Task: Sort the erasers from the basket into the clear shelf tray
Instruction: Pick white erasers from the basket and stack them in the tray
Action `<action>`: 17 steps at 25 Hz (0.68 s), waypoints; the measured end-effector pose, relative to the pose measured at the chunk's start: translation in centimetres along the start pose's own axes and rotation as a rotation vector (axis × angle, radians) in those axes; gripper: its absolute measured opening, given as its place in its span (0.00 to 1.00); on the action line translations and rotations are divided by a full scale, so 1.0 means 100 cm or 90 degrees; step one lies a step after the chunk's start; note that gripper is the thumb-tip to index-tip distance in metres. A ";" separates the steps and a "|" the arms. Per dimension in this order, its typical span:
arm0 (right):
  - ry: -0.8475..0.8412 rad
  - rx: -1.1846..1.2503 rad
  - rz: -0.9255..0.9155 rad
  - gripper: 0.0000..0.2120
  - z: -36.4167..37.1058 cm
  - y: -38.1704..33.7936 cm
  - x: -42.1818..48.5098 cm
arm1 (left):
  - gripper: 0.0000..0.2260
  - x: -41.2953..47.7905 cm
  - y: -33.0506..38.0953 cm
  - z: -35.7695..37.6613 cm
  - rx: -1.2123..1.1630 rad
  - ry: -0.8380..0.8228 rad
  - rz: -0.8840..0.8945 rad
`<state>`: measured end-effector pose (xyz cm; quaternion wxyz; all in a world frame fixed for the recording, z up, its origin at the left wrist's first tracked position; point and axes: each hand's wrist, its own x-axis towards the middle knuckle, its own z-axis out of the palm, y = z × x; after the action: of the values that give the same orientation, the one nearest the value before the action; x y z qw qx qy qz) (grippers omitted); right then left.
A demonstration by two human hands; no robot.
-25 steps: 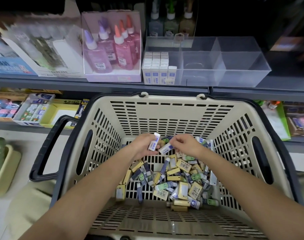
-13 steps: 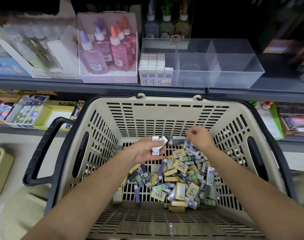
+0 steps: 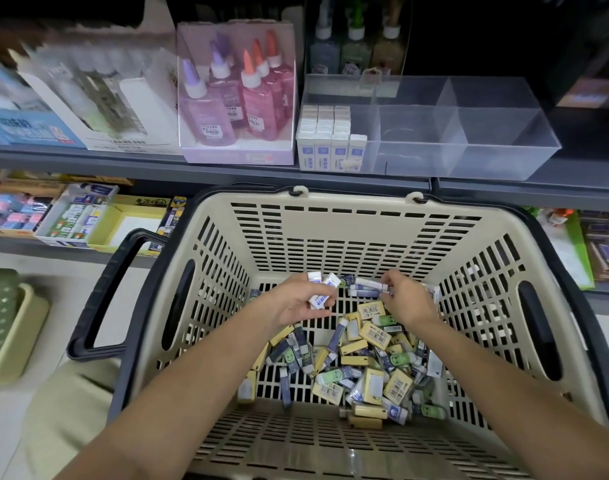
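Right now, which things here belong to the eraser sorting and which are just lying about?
Job: basket, mixed erasers inside, clear shelf tray, white erasers in left hand, right hand pinching another eraser.
Lying about: glue bottles, green bin, yellow box.

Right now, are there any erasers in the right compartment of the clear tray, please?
No, the tray shows nothing in its right compartment; the erasers stand only in its left compartment.

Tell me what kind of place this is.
Most likely a stationery shop aisle: glue bottles stand in a display box on the shelf, white erasers are lined up in the clear shelf tray, and a shopping basket holds loose erasers with barcode labels.
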<state>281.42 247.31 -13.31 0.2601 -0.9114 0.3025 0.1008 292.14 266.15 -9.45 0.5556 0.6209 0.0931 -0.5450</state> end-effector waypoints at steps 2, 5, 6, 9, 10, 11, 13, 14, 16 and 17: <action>-0.014 0.077 0.036 0.11 -0.004 -0.001 0.002 | 0.14 -0.003 0.001 -0.001 -0.002 -0.012 -0.002; -0.025 0.101 -0.006 0.09 -0.010 -0.005 0.001 | 0.10 -0.003 0.002 -0.003 -0.037 -0.008 0.016; -0.030 0.137 -0.015 0.09 -0.014 -0.010 0.000 | 0.09 -0.003 0.003 -0.004 -0.052 -0.002 0.023; -0.100 0.379 0.014 0.09 -0.030 -0.025 0.000 | 0.10 0.001 0.005 -0.010 -0.076 0.037 0.035; -0.149 0.450 0.023 0.09 -0.036 -0.030 -0.001 | 0.10 0.001 0.005 -0.012 -0.078 0.049 0.035; -0.200 0.500 0.029 0.09 -0.041 -0.036 -0.004 | 0.09 0.002 0.004 -0.013 -0.075 0.055 0.034; -0.260 0.531 0.005 0.05 -0.044 -0.044 -0.011 | 0.08 0.001 0.003 -0.017 -0.052 0.051 0.023; -0.263 0.512 -0.017 0.04 -0.044 -0.048 -0.013 | 0.08 0.001 0.003 -0.018 -0.032 0.039 0.013; -0.252 0.454 -0.054 0.08 -0.043 -0.052 -0.015 | 0.09 0.000 0.002 -0.016 0.006 0.005 -0.006; -0.253 0.435 -0.064 0.11 -0.043 -0.053 -0.015 | 0.09 0.000 0.001 -0.015 0.019 -0.005 -0.009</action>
<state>283.54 249.35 -6.96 0.6067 -0.7487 0.2170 0.1559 293.06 267.27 -9.70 0.5428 0.6263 0.0867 -0.5528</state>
